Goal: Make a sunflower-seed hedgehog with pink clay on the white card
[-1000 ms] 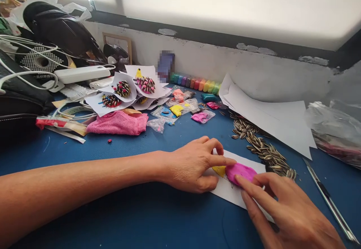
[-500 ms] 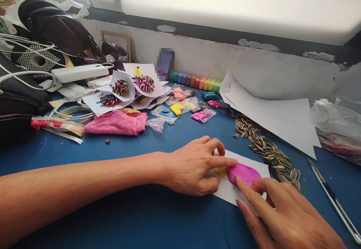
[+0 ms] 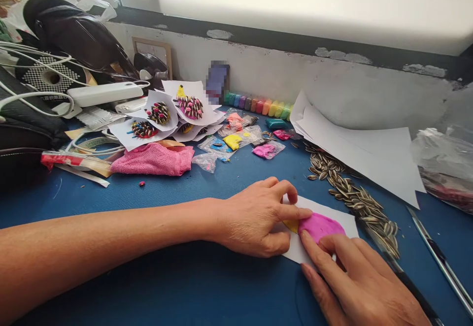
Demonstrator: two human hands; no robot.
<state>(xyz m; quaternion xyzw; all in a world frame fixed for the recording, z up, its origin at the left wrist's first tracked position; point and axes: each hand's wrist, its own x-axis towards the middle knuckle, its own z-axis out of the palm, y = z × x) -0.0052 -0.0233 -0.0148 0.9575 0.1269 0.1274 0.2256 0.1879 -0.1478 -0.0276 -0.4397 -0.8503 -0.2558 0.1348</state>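
A flattened piece of pink modelling clay [image 3: 322,226] lies on a small white sheet of paper [image 3: 343,216], with yellow clay [image 3: 291,225] against its left side. My left hand [image 3: 260,217] rests over the paper's left end. Its index fingertip touches the pink clay's upper left edge, and the thumb is apart. From the lower right, my right hand [image 3: 354,272] reaches in with its index fingertip on the clay's lower left edge. Its thumb is spread towards the table. Neither hand grips anything. Part of the paper is hidden under both hands.
Sunflower seeds [image 3: 356,200] lie in a pile beyond the paper. At right is a utility knife [image 3: 439,257]; a dark, slim tool [image 3: 416,289] lies beside my right hand. Clay packets [image 3: 232,142], seed-covered hedgehog pictures [image 3: 190,105] and a pink cloth [image 3: 153,159] are farther back.
My right hand has shifted left, its fingertip sliding along the pink clay's lower left edge. More of the dark tool shows beside it. My left hand stays nearly in place.
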